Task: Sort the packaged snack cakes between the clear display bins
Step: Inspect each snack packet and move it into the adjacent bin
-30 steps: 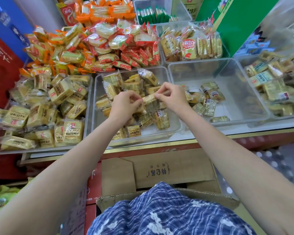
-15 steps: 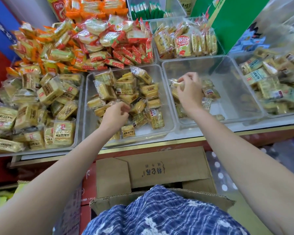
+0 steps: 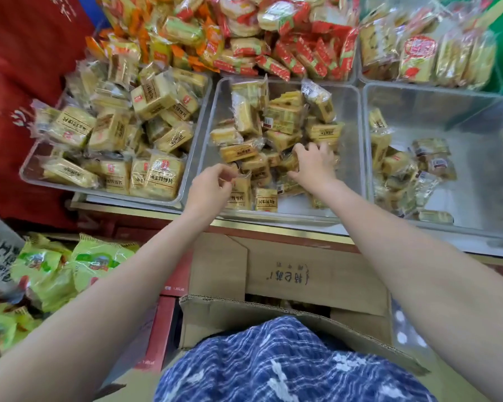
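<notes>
Snack cakes [image 3: 246, 152] in the middle bin [image 3: 350, 117] were half hidden by both hands; one cake [image 3: 291, 162] was gripped by right fingers [image 3: 298, 150], another cake [image 3: 240, 188] pinched by left fingers [image 3: 225, 181].

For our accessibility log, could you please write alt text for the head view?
Both hands reach into the middle bin of yellow snack cakes: the left hand pinches a packet's edge near the front, the right hand grips another. The left bin is full; the right bin is mostly bare.
</notes>
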`<state>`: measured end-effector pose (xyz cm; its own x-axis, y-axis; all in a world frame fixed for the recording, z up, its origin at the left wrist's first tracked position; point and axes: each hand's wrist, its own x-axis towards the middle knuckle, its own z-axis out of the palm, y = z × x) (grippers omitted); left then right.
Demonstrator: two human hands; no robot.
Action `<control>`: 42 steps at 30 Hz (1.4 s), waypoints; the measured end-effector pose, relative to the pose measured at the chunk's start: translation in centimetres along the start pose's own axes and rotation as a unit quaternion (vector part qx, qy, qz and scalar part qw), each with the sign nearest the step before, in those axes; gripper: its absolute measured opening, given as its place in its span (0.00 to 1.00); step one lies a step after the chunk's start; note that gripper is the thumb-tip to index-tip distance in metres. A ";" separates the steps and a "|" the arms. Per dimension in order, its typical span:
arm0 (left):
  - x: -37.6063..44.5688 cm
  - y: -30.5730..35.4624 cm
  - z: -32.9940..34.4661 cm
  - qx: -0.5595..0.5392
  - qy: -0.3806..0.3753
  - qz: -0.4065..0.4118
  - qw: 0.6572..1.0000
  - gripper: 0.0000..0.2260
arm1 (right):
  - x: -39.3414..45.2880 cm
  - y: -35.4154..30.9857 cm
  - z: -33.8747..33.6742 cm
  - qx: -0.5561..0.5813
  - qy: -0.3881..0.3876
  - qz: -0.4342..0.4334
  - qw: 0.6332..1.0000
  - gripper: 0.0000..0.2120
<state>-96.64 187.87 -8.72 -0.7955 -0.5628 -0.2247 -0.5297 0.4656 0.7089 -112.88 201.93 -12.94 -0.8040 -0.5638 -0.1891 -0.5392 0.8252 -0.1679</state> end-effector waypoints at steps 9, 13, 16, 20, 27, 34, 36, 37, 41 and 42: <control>2.2 2.5 0.4 -0.051 -0.049 0.038 0.997 0.10 | -3.9 3.0 -4.5 0.373 0.012 0.011 0.928 0.26; 2.5 6.1 1.5 -0.216 -0.192 -0.031 0.957 0.18 | -5.7 3.4 -7.4 0.513 -0.047 0.022 0.857 0.27; 2.6 8.3 1.2 -0.369 -0.217 -0.089 0.899 0.14 | -6.0 3.5 -7.9 0.553 -0.035 0.033 0.832 0.28; 3.0 8.6 0.4 -0.258 -0.156 -0.045 0.952 0.04 | -6.2 3.5 -8.0 0.562 0.000 0.081 0.823 0.28; 2.6 7.3 -1.0 -0.190 -0.125 -0.002 0.974 0.03 | -5.2 2.2 -8.0 0.497 0.041 0.064 0.864 0.17; 1.9 5.7 -2.3 -0.212 -0.093 0.010 0.973 0.05 | -5.6 0.6 -8.2 0.597 0.002 0.071 0.799 0.17; 1.7 5.3 -2.6 -0.221 -0.090 0.019 0.971 0.06 | -5.7 0.1 -8.1 0.651 -0.002 0.105 0.752 0.12; 1.6 5.2 -2.6 -0.223 -0.092 0.025 0.970 0.06 | -5.7 -0.2 -8.1 0.653 0.000 0.117 0.748 0.08; 1.4 4.8 -2.6 -0.266 -0.099 0.015 0.959 0.03 | -5.7 -0.4 -8.0 0.664 -0.005 0.149 0.733 0.03; 1.4 4.8 -2.5 -0.299 -0.104 -0.001 0.949 0.04 | -5.7 -0.3 -7.9 0.662 0.000 0.151 0.734 0.04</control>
<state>-99.52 187.62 -3.94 -0.8687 -0.3872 -0.3089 -0.3188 -0.0404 0.9470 -110.12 205.13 -4.17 -0.8363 -0.3621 -0.4117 0.3800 0.1584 -0.9113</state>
